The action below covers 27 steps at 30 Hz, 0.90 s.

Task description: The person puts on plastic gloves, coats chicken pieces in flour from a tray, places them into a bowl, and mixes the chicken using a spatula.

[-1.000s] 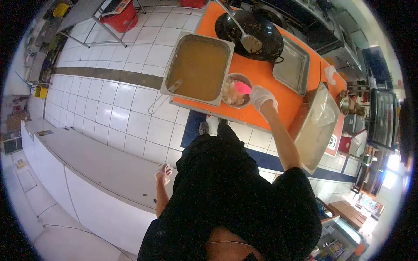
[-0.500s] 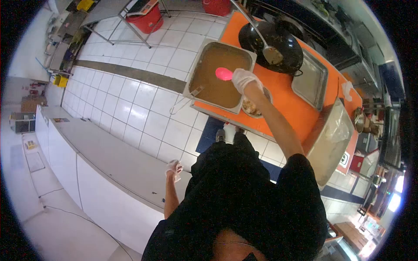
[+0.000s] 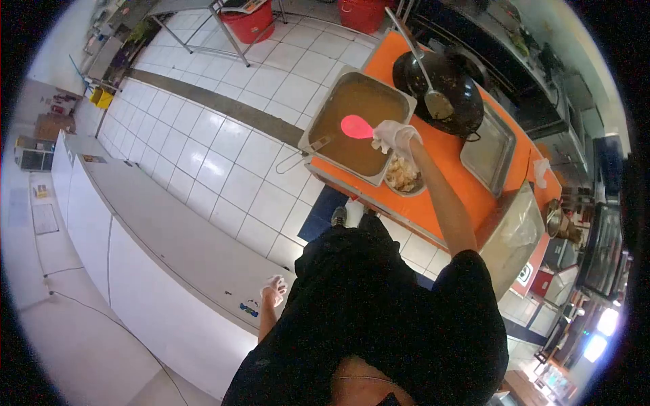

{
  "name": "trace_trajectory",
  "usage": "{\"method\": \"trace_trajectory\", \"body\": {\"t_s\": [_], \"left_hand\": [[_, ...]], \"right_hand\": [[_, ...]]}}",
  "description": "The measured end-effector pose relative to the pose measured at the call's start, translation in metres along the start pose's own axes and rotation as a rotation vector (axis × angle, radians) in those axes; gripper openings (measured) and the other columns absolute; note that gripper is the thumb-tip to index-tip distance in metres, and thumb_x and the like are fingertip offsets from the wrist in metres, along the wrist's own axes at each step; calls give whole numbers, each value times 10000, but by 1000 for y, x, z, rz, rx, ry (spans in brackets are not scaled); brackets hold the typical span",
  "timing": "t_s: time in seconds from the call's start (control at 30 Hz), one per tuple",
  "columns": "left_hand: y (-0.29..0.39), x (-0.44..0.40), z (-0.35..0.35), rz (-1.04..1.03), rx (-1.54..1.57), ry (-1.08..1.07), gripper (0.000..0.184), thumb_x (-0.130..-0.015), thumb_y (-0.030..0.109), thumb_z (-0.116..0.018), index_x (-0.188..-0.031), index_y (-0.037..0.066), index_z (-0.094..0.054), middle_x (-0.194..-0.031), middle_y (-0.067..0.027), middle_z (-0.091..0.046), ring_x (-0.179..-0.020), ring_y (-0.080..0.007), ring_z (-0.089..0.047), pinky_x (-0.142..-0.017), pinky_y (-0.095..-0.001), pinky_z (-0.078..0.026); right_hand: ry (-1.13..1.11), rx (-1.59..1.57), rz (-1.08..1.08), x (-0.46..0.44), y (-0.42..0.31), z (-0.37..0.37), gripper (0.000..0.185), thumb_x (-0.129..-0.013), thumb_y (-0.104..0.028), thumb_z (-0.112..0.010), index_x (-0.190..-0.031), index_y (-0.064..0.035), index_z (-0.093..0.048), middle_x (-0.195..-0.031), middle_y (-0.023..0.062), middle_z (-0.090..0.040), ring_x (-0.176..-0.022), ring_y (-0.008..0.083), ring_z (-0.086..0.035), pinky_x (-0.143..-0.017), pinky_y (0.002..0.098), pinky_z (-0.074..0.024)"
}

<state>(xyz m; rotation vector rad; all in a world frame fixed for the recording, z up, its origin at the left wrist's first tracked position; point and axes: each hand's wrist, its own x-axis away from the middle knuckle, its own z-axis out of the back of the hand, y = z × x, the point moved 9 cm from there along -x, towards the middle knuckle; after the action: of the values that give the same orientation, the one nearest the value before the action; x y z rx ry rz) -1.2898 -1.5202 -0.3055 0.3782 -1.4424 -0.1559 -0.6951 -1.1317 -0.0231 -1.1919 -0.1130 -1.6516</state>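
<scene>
My right hand, in a clear plastic glove, is closed round the handle of a pink spoon. The spoon's bowl is over a deep metal pan of brown liquid. Just beneath my right wrist, a bowl of pale, chunky food sits against the pan's side. A wire-handled strainer or skimmer rests across the pan's near left corner. My left hand, also gloved, hangs by the long white cabinet, its fingers loosely apart and nothing seen in them.
On the orange tabletop stand a black wok with a long metal ladle or turner and a shallow metal tray. A large container covered with plastic lies at the right. Red tubs stand on the tiled floor.
The view has shifted, so the table appears further right. The pink spoon is still in my right hand, its bowl turned and still over the pan. My left hand has dropped a little lower.
</scene>
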Motion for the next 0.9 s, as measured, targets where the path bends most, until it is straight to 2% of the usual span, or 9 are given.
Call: {"method": "trace_trajectory", "body": {"t_s": [0.1,0.23,0.27,0.33,0.4,0.5,0.6,0.8,0.9], "left_hand": [[-6,-11,-5,90,-70,2,370,-933,287,-610,-1266,143,-541,-1239,-74,-609,-873,-253,-633,-776,-357,-524],[17,-12,-15,74,-127,3,402,-941,365,-585,-1292,175,-538,-1247,-48,-606,-1019,-237,-611,-954,-440,-442],[47,9,-33,44,-131,7,402,-945,392,-572,-1288,185,-542,-1244,-39,-607,-1068,-230,-598,-1018,-473,-397],[68,1,-39,109,-177,21,404,-949,403,-558,-1292,192,-535,-1239,-33,-607,-1100,-223,-586,-1054,-496,-348],[81,1,-47,169,-219,40,406,-952,414,-544,-1296,198,-527,-1233,-28,-607,-1132,-216,-573,-1090,-519,-300],[106,10,-54,91,-226,66,384,-948,381,-544,-1278,187,-519,-1198,-42,-608,-1083,-218,-597,-1034,-480,-383],[121,9,-62,19,-303,23,318,-905,276,-573,-1193,152,-520,-1077,-70,-598,-952,-226,-633,-829,-364,-507],[111,-35,-54,-43,-376,-40,319,-870,233,-596,-1167,147,-516,-1045,-67,-585,-911,-222,-618,-782,-340,-500],[133,13,-65,-79,-300,10,298,-867,232,-603,-1141,137,-532,-1036,-74,-592,-891,-218,-615,-742,-345,-502]], "right_hand": [[132,-247,1,44,-8,14,320,-931,-267,-477,-960,-10,-666,-842,97,-667,-724,200,-608,-634,394,-489],[118,-246,-8,60,32,12,303,-936,-250,-474,-971,-12,-658,-838,85,-672,-750,182,-614,-651,362,-493],[481,-194,469,74,30,33,291,-933,-239,-481,-977,-9,-653,-848,89,-681,-753,185,-626,-646,354,-498],[837,-117,941,137,19,43,280,-929,-228,-488,-984,-5,-649,-859,93,-689,-756,188,-638,-641,347,-502],[415,-324,38,131,50,32,249,-917,-205,-505,-957,-16,-663,-894,103,-699,-800,216,-657,-686,346,-526],[246,186,-14,101,116,11,275,-912,-273,-539,-950,-29,-660,-891,55,-706,-803,218,-662,-696,374,-494],[217,123,-86,87,171,-16,267,-907,-233,-530,-931,-11,-676,-903,92,-714,-797,247,-675,-668,367,-504],[570,317,-289,95,181,-40,275,-899,-143,-490,-952,20,-705,-892,245,-696,-854,334,-707,-683,432,-544],[360,369,-605,133,151,-21,211,-884,-124,-563,-947,1,-721,-956,231,-693,-902,356,-695,-716,384,-579]]}}
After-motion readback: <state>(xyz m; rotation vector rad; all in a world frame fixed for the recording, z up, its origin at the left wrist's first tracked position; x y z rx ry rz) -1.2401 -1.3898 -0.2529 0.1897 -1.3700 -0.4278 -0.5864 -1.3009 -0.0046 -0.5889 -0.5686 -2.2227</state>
